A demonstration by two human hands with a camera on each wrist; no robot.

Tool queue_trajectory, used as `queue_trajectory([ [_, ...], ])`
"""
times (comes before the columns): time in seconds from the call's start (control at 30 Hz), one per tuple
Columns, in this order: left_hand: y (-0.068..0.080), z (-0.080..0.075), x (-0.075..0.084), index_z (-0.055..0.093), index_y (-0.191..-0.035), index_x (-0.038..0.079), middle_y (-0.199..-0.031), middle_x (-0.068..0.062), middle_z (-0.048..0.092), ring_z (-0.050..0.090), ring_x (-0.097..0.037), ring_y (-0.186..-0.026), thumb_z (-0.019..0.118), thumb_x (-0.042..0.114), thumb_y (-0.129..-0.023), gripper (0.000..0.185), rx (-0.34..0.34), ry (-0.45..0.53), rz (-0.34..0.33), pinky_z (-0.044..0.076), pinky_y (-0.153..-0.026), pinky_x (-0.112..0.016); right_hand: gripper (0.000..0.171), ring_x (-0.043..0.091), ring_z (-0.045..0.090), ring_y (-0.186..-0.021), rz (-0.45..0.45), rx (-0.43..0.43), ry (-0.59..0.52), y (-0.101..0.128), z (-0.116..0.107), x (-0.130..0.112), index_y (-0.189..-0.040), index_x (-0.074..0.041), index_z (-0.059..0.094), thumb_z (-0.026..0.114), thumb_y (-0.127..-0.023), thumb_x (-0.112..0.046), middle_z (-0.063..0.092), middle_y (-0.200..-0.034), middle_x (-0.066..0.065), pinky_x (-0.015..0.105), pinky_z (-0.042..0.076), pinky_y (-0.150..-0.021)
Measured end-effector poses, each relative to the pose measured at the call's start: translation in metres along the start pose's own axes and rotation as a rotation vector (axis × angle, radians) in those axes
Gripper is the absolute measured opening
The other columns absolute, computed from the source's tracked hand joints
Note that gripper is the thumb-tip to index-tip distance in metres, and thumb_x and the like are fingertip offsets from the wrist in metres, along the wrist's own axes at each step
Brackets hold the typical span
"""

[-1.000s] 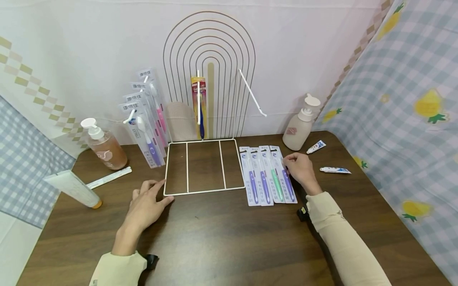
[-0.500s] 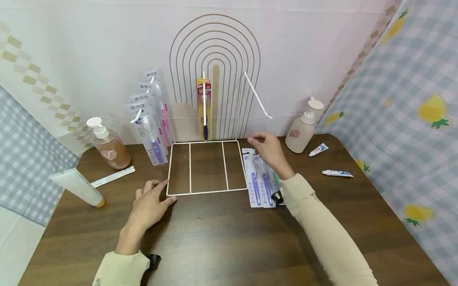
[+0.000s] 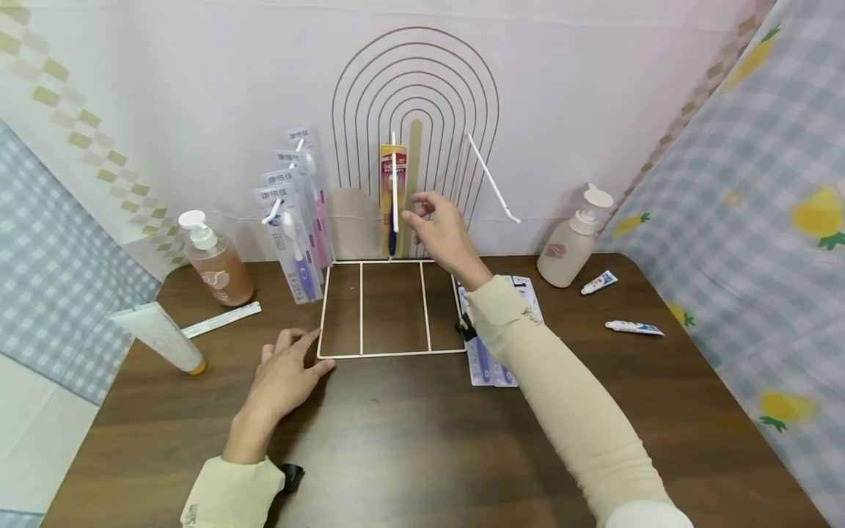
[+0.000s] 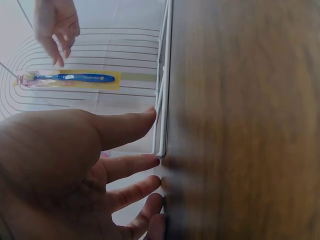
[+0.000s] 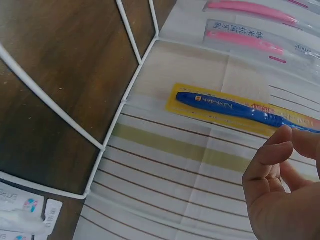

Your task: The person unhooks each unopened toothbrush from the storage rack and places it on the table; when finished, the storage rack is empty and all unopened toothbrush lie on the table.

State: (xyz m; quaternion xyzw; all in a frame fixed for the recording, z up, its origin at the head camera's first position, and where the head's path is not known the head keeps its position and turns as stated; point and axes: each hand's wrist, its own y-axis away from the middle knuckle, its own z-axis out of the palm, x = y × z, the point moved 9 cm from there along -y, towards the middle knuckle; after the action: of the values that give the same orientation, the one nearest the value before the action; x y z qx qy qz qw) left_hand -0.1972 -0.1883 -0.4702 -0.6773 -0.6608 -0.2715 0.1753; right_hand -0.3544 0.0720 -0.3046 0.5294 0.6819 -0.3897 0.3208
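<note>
Because it hangs on a thin white peg at upper centre of the head view, the yellow-carded blue toothbrush pack (image 3: 392,192) looks light, slick and bendy; pinching the card's stiff edge seems safest. Just beside it hovers the right hand (image 3: 441,227), loosely curled, holding nothing. Lower left, the left hand (image 3: 285,378) lies relaxed on the counter (image 3: 409,433), touching the white wire rack (image 3: 389,353).

A dark wooden table (image 3: 409,440) stands against a pale wall cloth (image 3: 198,88) printed with brown arches, checked fabric (image 3: 759,220) alongside.
</note>
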Motion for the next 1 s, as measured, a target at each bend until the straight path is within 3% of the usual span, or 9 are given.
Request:
queue_trajectory([
  [0.27,-0.003,0.004,0.006,0.053,-0.171,0.009,-0.167,-0.021,0.048,0.045,-0.049,-0.132,0.074,0.041,-0.109,0.073,0.014,0.001,0.016,0.045,-0.1,-0.064,0.028,0.024,0.07,-0.077,0.016,0.002,-0.014,-0.006,0.001,-0.006,-0.139,0.003,0.074,0.067,-0.114,-0.008,0.073,-0.116,0.015,0.019,0.051,-0.061],
  [0.47,-0.003,0.005,0.006,0.053,-0.17,0.008,-0.167,-0.022,0.048,0.045,-0.05,-0.132,0.075,0.041,-0.109,0.073,0.021,0.002,0.016,0.045,-0.101,-0.064,0.018,0.013,0.063,-0.071,-0.031,0.02,0.004,-0.003,0.001,-0.009,-0.12,0.003,0.079,0.068,-0.114,-0.01,0.072,-0.105,0.011,0.02,0.046,-0.059],
  [0.7,0.0,0.003,0.008,0.054,-0.17,0.01,-0.166,-0.022,0.048,0.045,-0.051,-0.132,0.076,0.048,-0.108,0.076,0.019,0.01,0.013,0.044,-0.102,-0.065,0.015,0.015,0.063,-0.069,-0.054,0.088,-0.077,0.002,-0.006,-0.006,-0.115,0.006,0.079,0.072,-0.112,-0.007,0.068,-0.096,0.006,0.018,0.046,-0.059],
  [1.0,0.001,0.001,0.001,0.053,-0.171,0.009,-0.166,-0.022,0.048,0.046,-0.051,-0.132,0.077,0.043,-0.107,0.076,0.032,-0.006,0.013,0.045,-0.101,-0.065,0.014,0.015,0.063,-0.067,-0.114,0.135,-0.096,0.006,-0.018,-0.009,-0.106,0.006,0.076,0.074,-0.111,-0.007,0.068,-0.093,0.006,0.017,0.044,-0.057],
])
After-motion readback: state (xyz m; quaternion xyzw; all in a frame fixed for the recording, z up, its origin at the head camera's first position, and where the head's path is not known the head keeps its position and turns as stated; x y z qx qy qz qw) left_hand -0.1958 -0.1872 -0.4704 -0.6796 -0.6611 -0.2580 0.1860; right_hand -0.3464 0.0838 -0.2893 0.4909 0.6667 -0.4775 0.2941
